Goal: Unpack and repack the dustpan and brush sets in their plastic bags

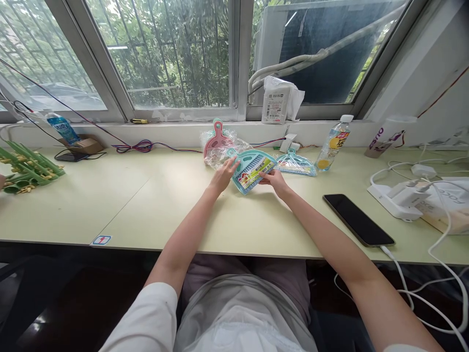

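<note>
A small teal dustpan-and-brush set (pixel 252 172) with a bright yellow-green label is held tilted above the table. My left hand (pixel 222 176) is closed on its left side by the handle end. At the right edge, my right hand (pixel 275 183) pinches it, thumb on the label side. Behind my left hand, a pink dustpan (pixel 217 143) lies in crumpled clear plastic. Another teal dustpan-and-brush set (pixel 295 163), wrapped in clear plastic, rests on the table just beyond my right hand.
A drink bottle (pixel 332 144) and a printed cup (pixel 386 139) stand at the right. Nearer lie a phone (pixel 358 219) and a power strip (pixel 395 201) with cables. Green stalk bundles (pixel 31 168) and a blue bottle (pixel 63 128) are left. A tissue pack (pixel 276 104) sits on the sill.
</note>
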### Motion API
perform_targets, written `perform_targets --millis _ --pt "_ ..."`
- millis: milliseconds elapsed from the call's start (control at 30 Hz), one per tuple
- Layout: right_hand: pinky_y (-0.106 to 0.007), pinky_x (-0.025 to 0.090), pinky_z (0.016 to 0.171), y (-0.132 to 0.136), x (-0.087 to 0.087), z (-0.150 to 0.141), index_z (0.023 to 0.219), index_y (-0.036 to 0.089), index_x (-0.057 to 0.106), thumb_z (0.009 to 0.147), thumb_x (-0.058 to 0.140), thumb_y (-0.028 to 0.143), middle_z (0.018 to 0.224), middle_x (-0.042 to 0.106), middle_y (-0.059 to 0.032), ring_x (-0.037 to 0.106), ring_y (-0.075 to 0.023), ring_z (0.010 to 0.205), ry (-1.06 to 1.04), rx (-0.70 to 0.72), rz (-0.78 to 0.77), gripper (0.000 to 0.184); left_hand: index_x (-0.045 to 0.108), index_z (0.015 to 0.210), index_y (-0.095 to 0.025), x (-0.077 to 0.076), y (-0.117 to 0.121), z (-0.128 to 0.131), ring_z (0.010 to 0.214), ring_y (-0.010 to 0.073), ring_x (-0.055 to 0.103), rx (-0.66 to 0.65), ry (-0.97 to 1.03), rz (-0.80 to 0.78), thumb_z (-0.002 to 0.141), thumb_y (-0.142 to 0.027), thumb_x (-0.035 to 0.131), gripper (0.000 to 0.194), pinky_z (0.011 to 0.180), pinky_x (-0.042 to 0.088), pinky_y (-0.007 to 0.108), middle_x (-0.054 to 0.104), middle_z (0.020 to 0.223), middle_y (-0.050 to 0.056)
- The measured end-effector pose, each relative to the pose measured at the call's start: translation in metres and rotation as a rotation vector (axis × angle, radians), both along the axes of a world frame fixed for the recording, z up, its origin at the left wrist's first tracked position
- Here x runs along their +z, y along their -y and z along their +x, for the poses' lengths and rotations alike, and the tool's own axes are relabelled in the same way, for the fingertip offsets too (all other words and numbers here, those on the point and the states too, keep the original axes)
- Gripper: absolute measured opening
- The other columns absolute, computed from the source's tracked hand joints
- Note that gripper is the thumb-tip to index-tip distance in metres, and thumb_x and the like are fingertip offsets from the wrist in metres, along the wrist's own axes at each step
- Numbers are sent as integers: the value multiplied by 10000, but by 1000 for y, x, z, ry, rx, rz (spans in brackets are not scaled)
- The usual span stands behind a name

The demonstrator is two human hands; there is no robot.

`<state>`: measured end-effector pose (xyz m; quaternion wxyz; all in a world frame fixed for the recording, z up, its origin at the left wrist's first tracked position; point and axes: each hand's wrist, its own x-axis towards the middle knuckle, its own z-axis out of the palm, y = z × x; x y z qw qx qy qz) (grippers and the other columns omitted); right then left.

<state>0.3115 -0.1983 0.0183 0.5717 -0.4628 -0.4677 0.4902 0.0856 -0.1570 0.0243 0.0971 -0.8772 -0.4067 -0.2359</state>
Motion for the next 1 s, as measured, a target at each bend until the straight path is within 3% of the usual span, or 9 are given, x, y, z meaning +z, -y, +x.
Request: perform_targets --millis 167,367,433,567,667,767,867,1000 --pt "-319 623 681 1 -1 -1 817 158 673 689 812 256 810 738 -50 697 -168 678 -15 40 27 213 409 1427 -216 -1 6 9 1396 255 335 -105 84 -33 861 6 306 616 1019 476 419 334 1532 102" --pt "-323 617 719 1 -3 -4 864 161 686 660 828 323 876 742 -52 706 -177 737 -54 12 112 297 362 1435 -247 -1 19 18 1428 239 279 -275 250 -15 935 -100 275 528 1026 458 404 227 1577 86" --pt "-325 616 738 1 -2 -5 869 167 687 661 824 337 889 742 -45 706 -175 755 -78 -7 137 301 335 1435 -249 4 24 19 1450 232 225 -199 369 33 957 -148 284 491 1073 409 425 202 1581 93" --pt "-322 615 762 3 0 -7 877 182 682 679 810 325 926 742 -40 710 -188 828 -146 -11 153 276 213 1475 -259 17 22 19 1478 253 121 144 749 36 973 -287 384 531 1125 325 478 193 1573 123" --pt "-313 619 732 4 2 -8 855 180 677 690 803 311 911 740 -44 714 -190 808 -176 -7 142 246 170 1482 -272 23 6 15 1441 241 256 158 1028 -151 991 -355 352 530 1089 376 458 325 1518 117" --pt "-307 621 703 6 3 -10 836 179 669 695 799 298 872 737 -40 713 -180 745 -173 -20 87 225 325 1415 -273 19 -9 11 1296 225 486 -88 1174 -520 995 -430 308 449 991 475 415 531 1367 73" --pt "-294 620 697 7 2 -10 841 176 670 718 781 279 874 737 -41 710 -171 726 -155 -18 69 195 499 1286 -230 9 -14 11 1155 228 599 -313 1230 -805 935 -522 416 464 930 518 377 643 1218 56" --pt "-267 616 664 6 -1 -9 845 170 673 747 750 275 860 739 -43 706 -162 715 -144 -18 98 162 536 1230 -188 2 -6 16 1078 225 640 -396 1229 -1001 842 -507 596 506 952 504 381 677 1148 78"
